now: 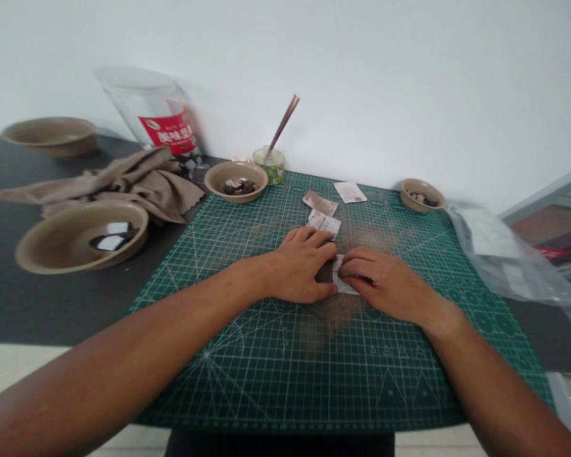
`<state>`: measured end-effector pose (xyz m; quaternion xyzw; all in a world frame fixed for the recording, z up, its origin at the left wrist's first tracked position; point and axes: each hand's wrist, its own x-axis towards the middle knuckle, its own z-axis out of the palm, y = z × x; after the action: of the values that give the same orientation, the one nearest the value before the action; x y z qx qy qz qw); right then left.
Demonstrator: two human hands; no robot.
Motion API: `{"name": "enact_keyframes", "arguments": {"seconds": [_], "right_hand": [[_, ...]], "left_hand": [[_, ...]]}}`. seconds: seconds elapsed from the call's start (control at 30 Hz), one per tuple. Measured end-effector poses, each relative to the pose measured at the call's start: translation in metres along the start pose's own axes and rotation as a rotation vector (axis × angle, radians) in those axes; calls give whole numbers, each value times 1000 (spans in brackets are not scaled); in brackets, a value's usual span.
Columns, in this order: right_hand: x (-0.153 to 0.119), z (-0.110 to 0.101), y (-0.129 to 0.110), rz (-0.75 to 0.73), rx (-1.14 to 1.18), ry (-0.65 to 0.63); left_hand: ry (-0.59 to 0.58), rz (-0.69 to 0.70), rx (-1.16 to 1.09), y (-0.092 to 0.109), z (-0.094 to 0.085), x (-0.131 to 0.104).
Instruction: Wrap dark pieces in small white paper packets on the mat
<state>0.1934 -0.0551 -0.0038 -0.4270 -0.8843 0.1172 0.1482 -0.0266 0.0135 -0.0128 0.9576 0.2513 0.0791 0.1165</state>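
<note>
Both hands met over a small white paper piece point(346, 284) on a green cutting mat point(247, 374). The left hand's grip point(332, 270) lay spread and released, fingertips at its edge; the right hand's grip point(346, 274) pressed it with curled fingers, pinching unclear. Brown-smudged papers point(320, 203) lay beyond.

Beyond the hands, paper squares point(320, 204) lie on the cutting mat point(266, 355). Farther left, a bowl point(236, 181) holding small pieces sits beside a cup point(269, 166) with chopsticks point(283, 124) in it. Past the right hand stands another bowl point(422, 195), near a plastic bag point(509, 254).
</note>
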Motion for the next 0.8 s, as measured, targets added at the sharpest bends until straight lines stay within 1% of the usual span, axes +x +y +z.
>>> {"name": "enact_keyframes", "arguments": {"seconds": [0.1, 0.27, 0.43, 0.6, 0.8], "right_hand": [[0, 1, -1, 11, 3, -1], [-1, 0, 2, 61, -12, 33], [-1, 0, 2, 21, 28, -10], [0, 1, 4, 79, 6, 56], [-1, 0, 5, 84, 37, 45]], "left_hand": [[-16, -1, 11, 2, 0, -1], [-2, 6, 27, 3, 0, -2], [3, 14, 29, 3, 1, -3], [13, 12, 24, 3, 3, -3], [10, -24, 27, 7, 2, -3]]}}
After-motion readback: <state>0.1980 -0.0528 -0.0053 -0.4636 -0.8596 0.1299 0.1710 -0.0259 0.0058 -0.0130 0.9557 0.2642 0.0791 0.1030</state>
